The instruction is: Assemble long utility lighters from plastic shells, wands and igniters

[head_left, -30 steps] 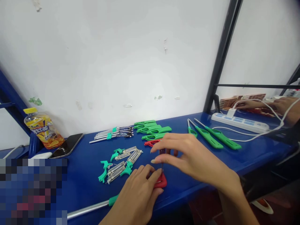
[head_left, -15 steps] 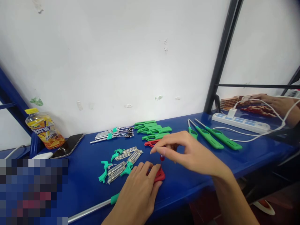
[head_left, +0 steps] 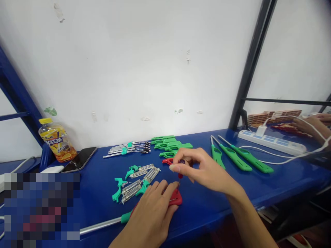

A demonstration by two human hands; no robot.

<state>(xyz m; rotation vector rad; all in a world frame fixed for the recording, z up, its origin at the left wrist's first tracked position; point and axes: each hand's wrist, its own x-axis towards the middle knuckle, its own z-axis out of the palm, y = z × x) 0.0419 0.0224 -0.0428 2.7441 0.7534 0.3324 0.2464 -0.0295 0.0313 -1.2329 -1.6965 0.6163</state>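
Observation:
My left hand (head_left: 152, 210) is closed over a red-handled stick lighter (head_left: 177, 199), pressing it to the blue table. The lighter's green collar and metal tube (head_left: 100, 225) stick out to the left beneath the hand. In my right hand (head_left: 207, 170), thumb and fingers pinch a small screwdriver (head_left: 180, 175) with a red and dark handle. It stands upright, its thin shaft pointing down at the red handle; its exact tip contact is hard to see. Left of my hands lie green triggers (head_left: 143, 187) and clear gas tubes (head_left: 130, 187). A red casing (head_left: 168, 161) lies partly behind my right fingers.
Green casings (head_left: 172, 144) and metal tubes with wires (head_left: 126, 150) lie near the wall. Several green stick lighters (head_left: 236, 160) lie to the right, before a white power strip (head_left: 271, 141) with cables. A phone (head_left: 80, 159) and drink bottle (head_left: 58, 141) stand left. Another person's hand (head_left: 307, 124) is far right.
My right fingers have curled more closely round the screwdriver's top, and more of its handle shows. My left hand stays on the red lighter. The whole view has shifted slightly.

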